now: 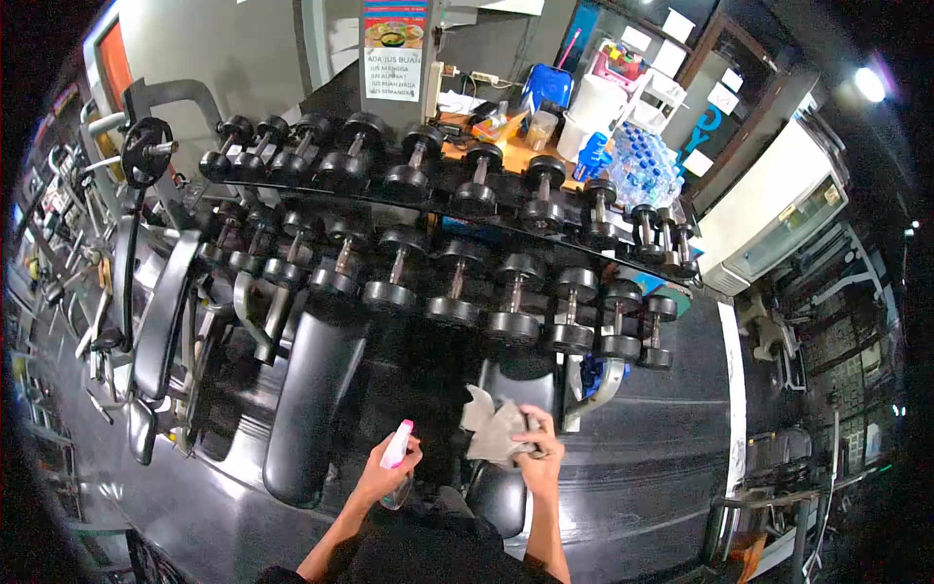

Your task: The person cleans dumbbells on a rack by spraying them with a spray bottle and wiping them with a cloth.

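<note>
My left hand [387, 475] is wrapped round a spray bottle [397, 446] with a white and pink head; its lower part is mostly hidden by the hand. In my right hand [541, 450] is a crumpled greyish cloth [498, 434], gripped at its right side while the rest hangs loose to the left. Both hands are low in the view, in front of a two-tier rack of black dumbbells [457, 282]. Below the cloth lies a black padded bench [498, 501]. Neither hand touches the dumbbells.
Another black bench [309, 409] stands to the left. Behind the rack, a wooden counter [525, 156] bears a white bucket [588, 105] and wrapped water bottles [644, 165]. A white fridge [773, 209] stands at the right, with gym machines [146, 292] at the left.
</note>
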Available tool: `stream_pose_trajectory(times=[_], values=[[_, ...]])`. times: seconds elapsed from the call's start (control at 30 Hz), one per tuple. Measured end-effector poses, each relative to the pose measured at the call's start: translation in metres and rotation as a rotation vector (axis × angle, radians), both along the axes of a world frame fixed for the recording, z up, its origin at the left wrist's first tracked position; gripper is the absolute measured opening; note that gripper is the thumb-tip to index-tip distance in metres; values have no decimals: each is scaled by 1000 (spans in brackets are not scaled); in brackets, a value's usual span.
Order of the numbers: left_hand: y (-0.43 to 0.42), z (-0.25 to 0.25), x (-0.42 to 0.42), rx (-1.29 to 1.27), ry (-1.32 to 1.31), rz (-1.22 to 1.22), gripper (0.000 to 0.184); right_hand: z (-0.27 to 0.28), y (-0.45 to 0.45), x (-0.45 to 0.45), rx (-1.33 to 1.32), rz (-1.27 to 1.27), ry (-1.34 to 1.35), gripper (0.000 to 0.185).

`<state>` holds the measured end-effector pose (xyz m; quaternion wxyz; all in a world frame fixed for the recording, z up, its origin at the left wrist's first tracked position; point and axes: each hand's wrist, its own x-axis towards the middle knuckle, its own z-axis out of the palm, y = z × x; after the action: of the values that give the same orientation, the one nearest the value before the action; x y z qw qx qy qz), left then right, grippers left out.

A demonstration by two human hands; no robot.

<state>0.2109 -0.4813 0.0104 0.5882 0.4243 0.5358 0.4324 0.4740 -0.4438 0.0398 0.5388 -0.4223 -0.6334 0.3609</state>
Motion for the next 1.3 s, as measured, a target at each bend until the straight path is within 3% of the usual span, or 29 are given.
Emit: stream_pose_trajectory(times=[0.03,0.1,0.13,0.17,0.23,0.27,0.3,0.37,0.43,0.53,0.63,0.7,0.83,1.1,1.17,1.23,1.3], values=[[-1,2,3,-10,-59,10,21,3,0,-3,3,-2,2,39],[2,8,9,-12,-119,17,20,13,6,-13,-151,-78,759,25],[4,10,11,9,-126,14,20,15,9,-14,-172,-92,866,17],[6,12,12,29,-133,12,20,15,13,-11,-169,-88,867,17],[12,14,13,39,-137,-3,21,12,24,-5,-428,-114,1076,17],[16,14,13,44,-144,-24,21,12,26,-7,-393,-60,974,36],[20,17,13,47,-144,-25,21,13,30,-8,-391,-60,974,36],[29,20,14,77,-56,-6,21,20,40,-10,-512,-33,1221,24],[40,11,15,133,-47,27,21,23,51,-9,-593,-65,1257,30],[64,5,16,230,-13,57,20,33,69,-10,-627,137,1488,40],[95,14,17,202,-46,40,19,26,92,-13,-612,158,1346,43],[119,21,20,136,-106,23,19,30,106,-10,-633,124,1138,64],[165,27,21,105,-158,11,18,33,144,-3,-658,160,1204,79],[249,22,23,82,-177,-91,21,21,191,13,-554,-56,1278,69],[262,20,25,67,-200,-99,22,20,196,14,-626,10,1448,64],[273,17,25,101,-219,-69,22,24,202,7,-590,-27,1415,63],[282,17,24,101,-233,-78,22,9,214,9,-712,-106,1307,61]])
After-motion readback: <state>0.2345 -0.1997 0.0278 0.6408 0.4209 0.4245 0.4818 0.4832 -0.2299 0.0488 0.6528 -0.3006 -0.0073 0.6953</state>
